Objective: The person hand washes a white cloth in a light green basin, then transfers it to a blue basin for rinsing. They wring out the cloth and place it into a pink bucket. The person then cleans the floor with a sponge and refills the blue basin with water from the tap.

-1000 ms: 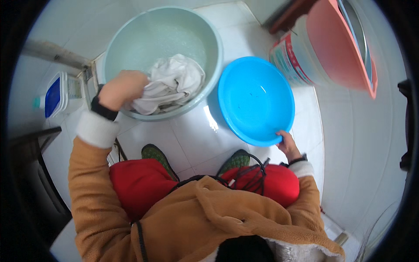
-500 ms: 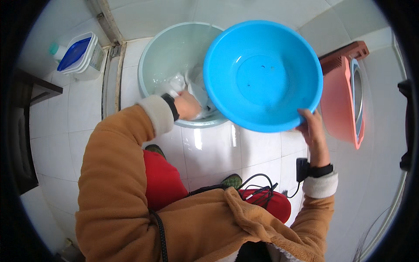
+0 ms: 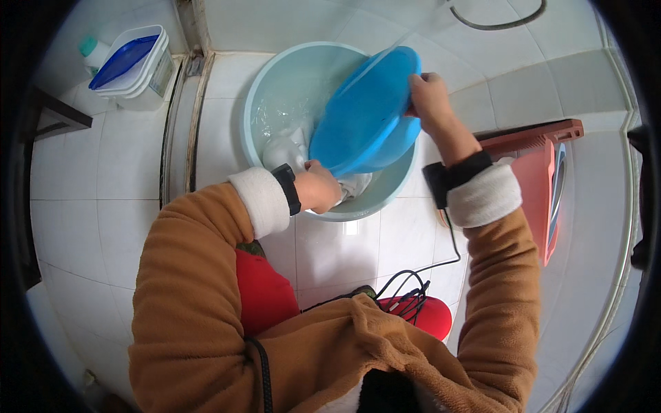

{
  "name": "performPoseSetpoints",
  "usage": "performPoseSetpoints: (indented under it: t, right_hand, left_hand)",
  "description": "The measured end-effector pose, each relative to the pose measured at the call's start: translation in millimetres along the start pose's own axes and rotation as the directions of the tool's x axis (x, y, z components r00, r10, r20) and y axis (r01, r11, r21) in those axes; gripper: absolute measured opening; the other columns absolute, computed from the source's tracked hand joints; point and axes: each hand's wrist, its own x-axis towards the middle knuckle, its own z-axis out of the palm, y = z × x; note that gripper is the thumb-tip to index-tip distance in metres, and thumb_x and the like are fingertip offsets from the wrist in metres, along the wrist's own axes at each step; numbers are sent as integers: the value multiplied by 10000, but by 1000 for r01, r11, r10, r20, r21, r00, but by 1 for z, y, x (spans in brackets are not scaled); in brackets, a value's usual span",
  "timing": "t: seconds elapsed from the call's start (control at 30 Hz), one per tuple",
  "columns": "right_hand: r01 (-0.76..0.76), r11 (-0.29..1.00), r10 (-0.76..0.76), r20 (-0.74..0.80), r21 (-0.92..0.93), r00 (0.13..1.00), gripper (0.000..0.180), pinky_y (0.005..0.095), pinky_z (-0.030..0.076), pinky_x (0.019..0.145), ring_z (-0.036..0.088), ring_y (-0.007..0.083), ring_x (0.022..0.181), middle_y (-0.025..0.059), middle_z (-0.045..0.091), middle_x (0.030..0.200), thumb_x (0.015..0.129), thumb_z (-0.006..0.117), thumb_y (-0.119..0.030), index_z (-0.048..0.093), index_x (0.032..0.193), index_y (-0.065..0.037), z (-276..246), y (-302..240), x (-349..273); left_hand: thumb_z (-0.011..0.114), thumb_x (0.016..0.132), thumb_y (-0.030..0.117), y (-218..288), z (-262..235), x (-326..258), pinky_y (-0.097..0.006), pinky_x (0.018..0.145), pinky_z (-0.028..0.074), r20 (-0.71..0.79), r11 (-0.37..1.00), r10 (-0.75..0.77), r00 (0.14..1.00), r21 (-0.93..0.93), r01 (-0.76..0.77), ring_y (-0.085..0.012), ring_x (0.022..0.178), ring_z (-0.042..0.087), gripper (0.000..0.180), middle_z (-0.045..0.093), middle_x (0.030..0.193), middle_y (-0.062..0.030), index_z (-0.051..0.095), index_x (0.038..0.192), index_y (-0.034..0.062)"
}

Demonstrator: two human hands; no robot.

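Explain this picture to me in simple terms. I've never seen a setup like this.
There is no robot here: these are a person's own bare hands, coming out of brown sleeves. The view is from a wide fisheye camera on the person's head, looking down, so straight edges curve near the rim.

On the tiled floor stands a big pale green tub with water and white cloth in it. The right hand grips the rim of a blue basin, tilted over the tub. The left hand is at the basin's lower edge; I can't tell whether it grips the rim or the cloth.

A white container with a blue lid is on the left.
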Motion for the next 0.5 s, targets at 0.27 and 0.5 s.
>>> performPoseSetpoints:
  t: [0.27, 0.5]
  right_hand:
    - [-8, 995, 3, -56, -96, 998, 235, 392, 491, 447, 640, 284, 574, 190, 610, 698, 854, 518, -136, 540, 871, 98, 31, -11, 17]
    - [-295, 744, 308, 85, 600, 948, 226, 433, 619, 588, 626, 264, 658, 165, 574, 891, 923, 503, -96, 510, 1016, 109, -14, 25, -46]
  left_hand:
    - [604, 868, 505, -46, 13, -1, -486, 929, 442, 82, 905, 121, 989, -418, -77, -381, 1116, 593, 629, 610, 1190, -255, 573, 1246, 4]
    - [600, 831, 658, -86, 49, -46, -461, 1084, 339, -332, -344, -164, 929, -863, -369, -341, 1351, 383, 993, 389, 1442, -259, 288, 1467, -38]
